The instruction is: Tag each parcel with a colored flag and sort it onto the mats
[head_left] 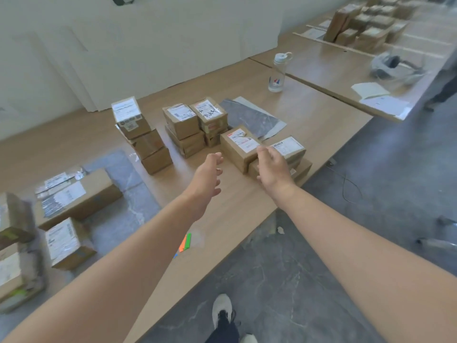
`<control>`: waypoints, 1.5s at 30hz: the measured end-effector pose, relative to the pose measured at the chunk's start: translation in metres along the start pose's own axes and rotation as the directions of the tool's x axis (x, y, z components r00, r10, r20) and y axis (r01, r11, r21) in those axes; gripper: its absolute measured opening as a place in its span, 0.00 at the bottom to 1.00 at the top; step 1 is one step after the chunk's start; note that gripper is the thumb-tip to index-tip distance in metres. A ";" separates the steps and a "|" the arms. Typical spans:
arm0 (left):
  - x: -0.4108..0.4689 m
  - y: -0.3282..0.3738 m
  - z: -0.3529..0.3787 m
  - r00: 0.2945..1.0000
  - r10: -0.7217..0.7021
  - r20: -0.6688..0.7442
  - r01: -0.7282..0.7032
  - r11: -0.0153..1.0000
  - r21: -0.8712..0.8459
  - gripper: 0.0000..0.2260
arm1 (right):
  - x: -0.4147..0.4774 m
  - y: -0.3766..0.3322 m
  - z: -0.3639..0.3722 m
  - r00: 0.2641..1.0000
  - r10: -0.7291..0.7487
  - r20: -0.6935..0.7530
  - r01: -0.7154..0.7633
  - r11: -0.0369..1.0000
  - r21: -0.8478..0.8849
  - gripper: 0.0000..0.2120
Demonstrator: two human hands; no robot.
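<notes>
Head view, both arms extended over the table (309, 112). The parcel (238, 146) I am going for is the brown box with a white label on top, perched on lower boxes at the table's right edge, directly ahead of both hands. Its long axis runs away from me, the near end slanted a little to the right, so its two long sides face outward toward one hand each. My left hand (207, 177) is spread, fingers relaxed and holding nothing; it sits just short of the parcel's left long side, with bare table between. My right hand (273, 167) is also uncurled and grips nothing; it is the nearer one, fingers reaching over the right long side and across the neighbouring parcel (288, 147). I cannot tell whether it touches either box. In my judgement the move ahead turns on this flanking: the hands close inward across the short width, the left having farther to go. No flag shows on the parcel. The flags (185, 242), orange and green strips, lie near the table's front edge beside my left forearm, well behind the hands. One grey mat (249, 115) lies beyond the parcel; another (118, 169) lies to the left.
</notes>
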State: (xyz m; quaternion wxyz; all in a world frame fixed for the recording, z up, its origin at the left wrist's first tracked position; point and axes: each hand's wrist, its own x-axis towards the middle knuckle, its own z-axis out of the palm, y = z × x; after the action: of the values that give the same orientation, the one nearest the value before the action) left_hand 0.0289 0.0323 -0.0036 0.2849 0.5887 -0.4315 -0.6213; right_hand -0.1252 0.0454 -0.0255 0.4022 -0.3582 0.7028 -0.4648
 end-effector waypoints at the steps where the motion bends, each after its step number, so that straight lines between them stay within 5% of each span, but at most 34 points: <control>1: 0.012 0.002 0.006 1.000 -0.007 0.005 0.007 1.000 0.001 0.19 | 0.011 0.003 -0.002 1.000 0.010 -0.009 -0.010 1.000 -0.002 0.18; 13: 0.121 0.021 0.076 0.982 -0.128 0.139 0.119 0.991 0.068 0.22 | 0.124 0.035 -0.041 0.975 0.093 -0.199 -0.102 0.994 -0.035 0.13; 19: 0.149 0.026 0.124 0.974 -0.209 0.088 0.210 0.978 0.008 0.13 | 0.173 0.051 -0.076 0.960 0.076 -0.268 -0.114 0.985 -0.130 0.14; 27: 0.184 0.018 0.165 0.963 -0.264 0.055 0.268 0.961 -0.074 0.18 | 0.226 0.070 -0.105 0.969 0.142 -0.202 -0.190 0.951 -0.243 0.13; 34: 0.197 0.020 0.172 0.954 -0.299 0.014 0.299 0.949 -0.104 0.19 | 0.240 0.071 -0.103 0.967 0.233 -0.102 -0.251 0.935 -0.250 0.22; 41: 0.195 0.037 0.147 0.969 -0.223 -0.104 0.210 0.970 -0.124 0.13 | 0.246 0.048 -0.087 0.978 0.199 -0.063 -0.209 0.938 -0.277 0.24; 45: 0.188 0.043 0.124 0.973 -0.178 -0.150 0.155 0.976 -0.152 0.18 | 0.240 0.033 -0.068 0.987 0.161 -0.008 -0.156 0.942 -0.297 0.25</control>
State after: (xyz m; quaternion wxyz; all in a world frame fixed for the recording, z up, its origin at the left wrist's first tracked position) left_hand -0.1263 -0.1252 -0.0653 0.3064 0.6503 -0.3113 -0.6215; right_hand -0.2913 -0.1297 -0.0958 0.3857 -0.3608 0.7877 -0.3172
